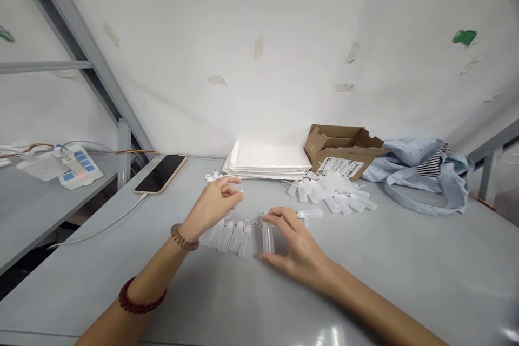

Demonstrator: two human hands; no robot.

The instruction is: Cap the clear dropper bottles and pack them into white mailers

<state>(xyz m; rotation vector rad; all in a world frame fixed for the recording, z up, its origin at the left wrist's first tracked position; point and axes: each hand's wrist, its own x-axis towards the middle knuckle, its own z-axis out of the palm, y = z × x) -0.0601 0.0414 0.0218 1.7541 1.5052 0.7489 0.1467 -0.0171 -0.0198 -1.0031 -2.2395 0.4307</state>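
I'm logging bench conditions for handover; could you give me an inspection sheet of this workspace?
Surface: gray tabletop, glare near front.
Work items: row of small translucent bottles; loose pile of similar bottles.
Clutter: smartphone, white sheet stack, open cardboard box, light-blue fabric.
Hands: left hand appears to pinch a small clear piece; right hand holds one bottle, thumb opposite fingers.
Cables: white cable plugged into phone.
Surroundings: white wall, tape scraps; power strip at left.

Wall (170,27) brightly, evenly lit. White glare thrown back by grey tabletop (405,259) at bottom edge. Soft shadow cast below right forearm (365,294). Detail washed out in plastic heap (334,189). Top right corner darkened.
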